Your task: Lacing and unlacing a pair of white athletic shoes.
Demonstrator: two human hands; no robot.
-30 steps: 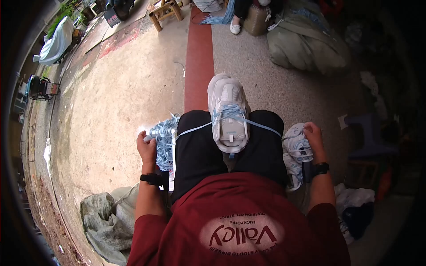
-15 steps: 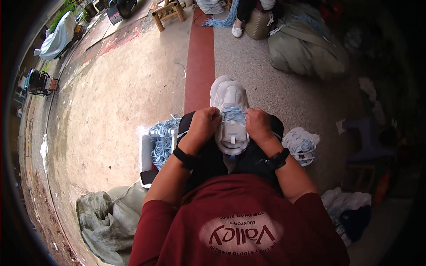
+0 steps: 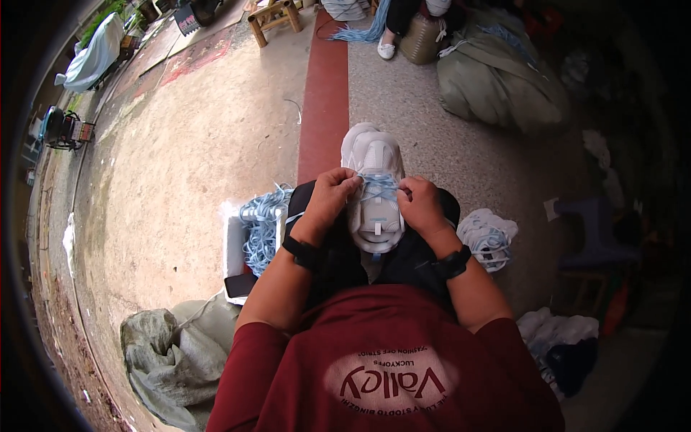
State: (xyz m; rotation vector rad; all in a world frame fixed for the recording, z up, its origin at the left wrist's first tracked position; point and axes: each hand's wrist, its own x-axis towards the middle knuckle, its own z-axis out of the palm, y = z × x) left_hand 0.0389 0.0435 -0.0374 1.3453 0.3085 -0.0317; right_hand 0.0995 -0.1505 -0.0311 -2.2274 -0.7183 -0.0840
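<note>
Nearest is the person's dark red shirt, with a black band on each wrist. Just past it, the left hand has thumb and forefinger pinched together at the lacing's left edge, seemingly on a strand of the blue laces. The right hand faces it at the right edge, fingers curled and tips nearly meeting on another strand.

The white shoe sits between the knees of the black trousers, toe pointing away, heel toward the person. The knees probably steady it, leaving both hands free, and this way round the lacing lies within easy reach.

By the left knee stands a white box full of loose laces, with a dark flat thing at its near corner; it seems set there to be handy. A grey-green sack slumps nearer, at lower left. Beside the right knee is a white pile with blue strands.

The floor is pale concrete on the left and speckled on the right, divided by a red strip. Farther off are a bulky sack, a co-worker's foot in a white shoe, and a bamboo stool.
</note>
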